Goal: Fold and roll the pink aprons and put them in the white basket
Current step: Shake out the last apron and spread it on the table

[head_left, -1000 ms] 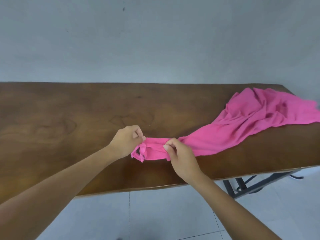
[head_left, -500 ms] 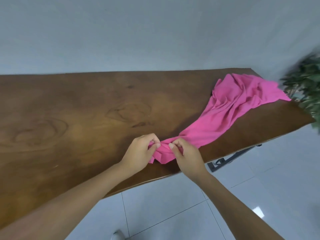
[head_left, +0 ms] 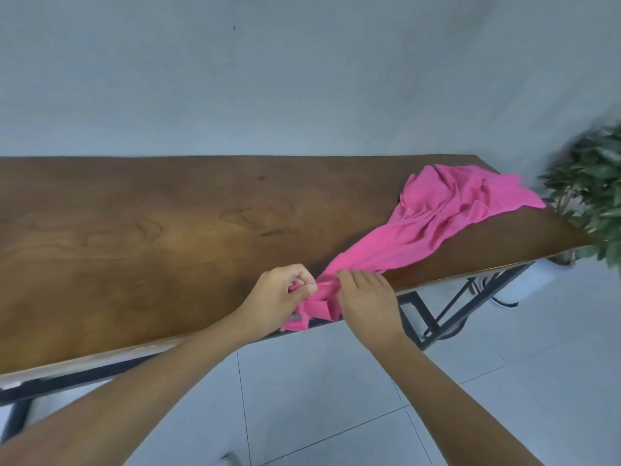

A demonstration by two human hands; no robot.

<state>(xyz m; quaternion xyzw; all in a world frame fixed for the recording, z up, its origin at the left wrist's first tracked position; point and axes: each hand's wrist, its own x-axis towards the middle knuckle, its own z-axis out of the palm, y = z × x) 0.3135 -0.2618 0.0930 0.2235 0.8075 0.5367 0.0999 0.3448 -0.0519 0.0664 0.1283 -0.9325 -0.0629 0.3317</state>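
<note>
Moved since 0.5 s ago: pink apron (head_left: pixel 437 223) end now overhangs near edge. 1 table (head_left: pixel 134 237); 1 apron, trailing off R of hands; 1 plant (head_left: pixel 591 196) far R. Left hand (head_left: pixel 279 297) + right hand (head_left: pixel 366 297) both pinch apron end, side by side.

Apron (head_left: pixel 437 223): bright pink, thin cloth, unfolded and rumpled. The wide end is bunched in creases at the far right corner of the table (head_left: pixel 134 230). From there it narrows into a gathered band running diagonally to the near edge. The near end is folded over itself, pinched in my left hand (head_left: pixel 279 297) and gripped by my right hand (head_left: pixel 366 297). A small flap hangs just over the edge.
</note>
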